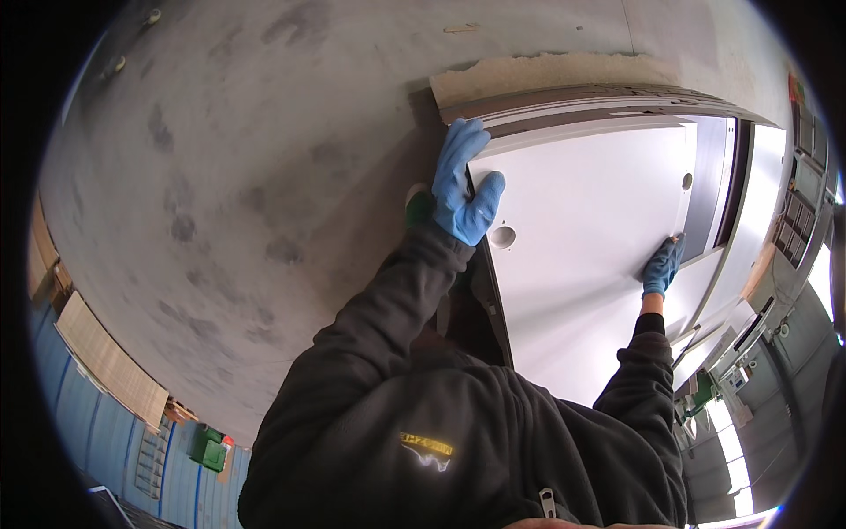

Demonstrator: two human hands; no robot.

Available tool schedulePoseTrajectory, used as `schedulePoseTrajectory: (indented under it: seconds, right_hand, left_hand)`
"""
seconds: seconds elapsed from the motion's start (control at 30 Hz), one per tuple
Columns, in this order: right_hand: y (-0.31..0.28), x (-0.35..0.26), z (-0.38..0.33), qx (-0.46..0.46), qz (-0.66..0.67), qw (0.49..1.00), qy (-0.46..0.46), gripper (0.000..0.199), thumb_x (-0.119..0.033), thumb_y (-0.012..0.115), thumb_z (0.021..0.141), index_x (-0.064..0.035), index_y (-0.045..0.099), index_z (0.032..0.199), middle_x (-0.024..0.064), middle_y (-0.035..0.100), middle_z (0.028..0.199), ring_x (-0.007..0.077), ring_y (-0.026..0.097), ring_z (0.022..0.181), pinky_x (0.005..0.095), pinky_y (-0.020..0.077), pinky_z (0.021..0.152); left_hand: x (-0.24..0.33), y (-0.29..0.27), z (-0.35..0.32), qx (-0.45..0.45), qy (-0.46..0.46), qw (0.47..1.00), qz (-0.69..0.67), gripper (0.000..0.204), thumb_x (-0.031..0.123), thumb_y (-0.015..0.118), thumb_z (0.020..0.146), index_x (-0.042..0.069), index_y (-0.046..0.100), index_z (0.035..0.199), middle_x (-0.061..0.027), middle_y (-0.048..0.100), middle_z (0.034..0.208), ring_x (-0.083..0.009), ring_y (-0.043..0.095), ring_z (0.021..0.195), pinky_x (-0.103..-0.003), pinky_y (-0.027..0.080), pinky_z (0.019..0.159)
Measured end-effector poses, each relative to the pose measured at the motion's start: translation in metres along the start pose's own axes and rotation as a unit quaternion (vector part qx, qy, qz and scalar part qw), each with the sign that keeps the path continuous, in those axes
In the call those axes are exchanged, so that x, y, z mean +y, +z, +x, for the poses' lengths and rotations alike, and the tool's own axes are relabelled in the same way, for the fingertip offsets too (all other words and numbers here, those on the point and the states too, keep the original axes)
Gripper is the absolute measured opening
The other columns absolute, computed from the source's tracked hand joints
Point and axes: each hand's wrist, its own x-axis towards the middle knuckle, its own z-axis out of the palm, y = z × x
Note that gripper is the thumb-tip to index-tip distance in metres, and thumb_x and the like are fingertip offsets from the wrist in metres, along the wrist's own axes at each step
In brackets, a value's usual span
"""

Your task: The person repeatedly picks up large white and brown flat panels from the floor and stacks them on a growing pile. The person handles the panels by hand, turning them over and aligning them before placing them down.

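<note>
A large white panel (590, 264) fills the centre-right of the frame, above the grey floor (220, 176); it looks stiff, heavy and smooth-faced, best gripped at opposite edges. The left hand (463, 185) wraps its left edge; the right hand (661, 266) presses spread against its right edge.

Operator wears blue gloves on left hand (460, 189) and right hand (661, 267); dark fleece jacket, long sleeves, yellow chest emblem, metal zip pull.
</note>
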Motion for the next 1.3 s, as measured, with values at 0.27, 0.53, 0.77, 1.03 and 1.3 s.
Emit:
schedulePoseTrajectory:
  seconds: [0.27, 0.53, 0.77, 1.03, 1.3]
  right_hand:
    - [-0.001, -0.005, 0.0, 0.015, 0.021, 1.0, 0.017, 0.064, -0.043, 0.03, 0.111, 0.0057, 0.041, 0.151, 0.0232, 0.04, 0.159, 0.0365, 0.032, 0.15, 0.0415, 0.0228, 0.125]
    - [-0.001, -0.005, 0.0, 0.016, -0.009, 1.0, -0.006, 0.061, -0.04, 0.032, 0.111, 0.0058, 0.042, 0.15, 0.0241, 0.042, 0.157, 0.0374, 0.034, 0.149, 0.0415, 0.0243, 0.124]
    - [-0.001, -0.004, 0.001, 0.021, 0.005, 1.0, -0.001, 0.059, -0.037, 0.032, 0.111, 0.0058, 0.043, 0.15, 0.0246, 0.043, 0.157, 0.0378, 0.036, 0.148, 0.0412, 0.0254, 0.124]
    - [-0.001, -0.003, 0.002, 0.014, 0.016, 1.0, 0.014, 0.061, -0.039, 0.033, 0.111, 0.0051, 0.041, 0.152, 0.0238, 0.041, 0.158, 0.0363, 0.035, 0.15, 0.0404, 0.0241, 0.124]
    - [-0.002, -0.011, 0.0, 0.013, 0.072, 0.997, 0.037, 0.064, -0.043, 0.034, 0.111, 0.0058, 0.04, 0.152, 0.0215, 0.04, 0.16, 0.033, 0.035, 0.15, 0.0388, 0.0236, 0.125]
  left_hand:
    - [-0.002, 0.005, 0.002, 0.008, 0.015, 1.0, -0.006, 0.047, 0.023, 0.064, 0.101, -0.003, 0.052, 0.138, -0.0208, 0.049, 0.15, -0.0378, 0.038, 0.147, -0.047, 0.031, 0.121]
    - [0.0, 0.001, 0.004, 0.002, -0.013, 1.0, 0.02, 0.045, 0.027, 0.066, 0.1, -0.003, 0.056, 0.133, -0.0213, 0.054, 0.145, -0.039, 0.044, 0.144, -0.046, 0.036, 0.119]
    - [0.002, 0.001, 0.007, 0.004, -0.019, 0.999, 0.025, 0.041, 0.026, 0.066, 0.1, -0.002, 0.059, 0.128, -0.0208, 0.057, 0.141, -0.039, 0.046, 0.142, -0.046, 0.038, 0.117]
    - [-0.004, 0.004, 0.005, 0.017, 0.0, 1.0, 0.015, 0.047, 0.026, 0.067, 0.099, -0.003, 0.055, 0.133, -0.0213, 0.055, 0.143, -0.0379, 0.044, 0.143, -0.045, 0.037, 0.118]
    - [0.016, 0.01, -0.004, 0.047, -0.121, 0.985, -0.111, 0.074, 0.033, 0.059, 0.103, -0.005, 0.026, 0.157, -0.0226, 0.037, 0.158, -0.0345, 0.036, 0.148, -0.043, 0.032, 0.12]
